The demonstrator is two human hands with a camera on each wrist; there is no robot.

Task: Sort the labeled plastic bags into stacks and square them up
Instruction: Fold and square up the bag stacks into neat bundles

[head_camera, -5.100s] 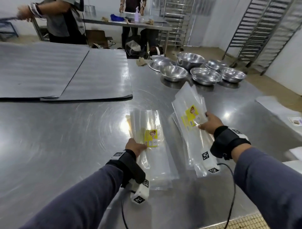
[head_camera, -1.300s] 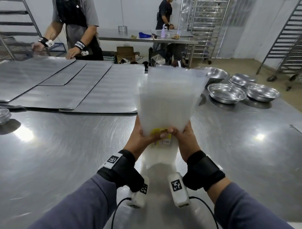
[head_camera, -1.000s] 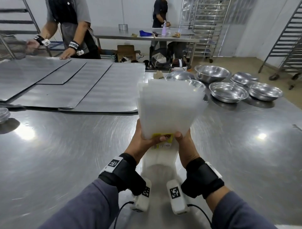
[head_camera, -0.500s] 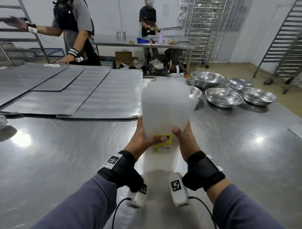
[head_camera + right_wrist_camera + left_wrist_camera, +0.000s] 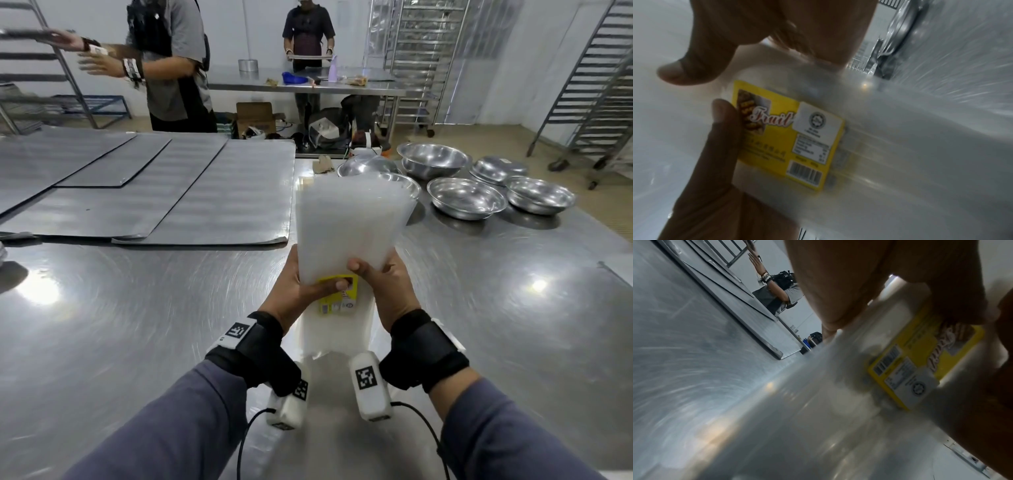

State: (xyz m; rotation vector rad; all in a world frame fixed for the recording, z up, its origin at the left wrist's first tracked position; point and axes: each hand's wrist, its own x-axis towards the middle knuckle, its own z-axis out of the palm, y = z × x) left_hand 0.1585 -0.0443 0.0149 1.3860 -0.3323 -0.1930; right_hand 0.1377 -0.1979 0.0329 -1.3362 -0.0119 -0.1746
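Both hands, left hand [image 5: 301,284] and right hand [image 5: 387,284], are gripping one gathered stack of bags [image 5: 349,226] upright on the steel table [image 5: 137,325], so squaring seems underway and laying it flat remains. Mats [image 5: 171,192], bowls [image 5: 466,198], racks [image 5: 589,85] and two people are filling the room beyond.

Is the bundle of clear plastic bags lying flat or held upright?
Upright: both hands, left hand and right hand, grip the clear plastic bag bundle standing on the steel table.

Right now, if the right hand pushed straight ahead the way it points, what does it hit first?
Probably the nearest steel bowl, just behind the bag stack that the right hand grips together with the left hand. Depth is unclear; it could pass above the bowl.
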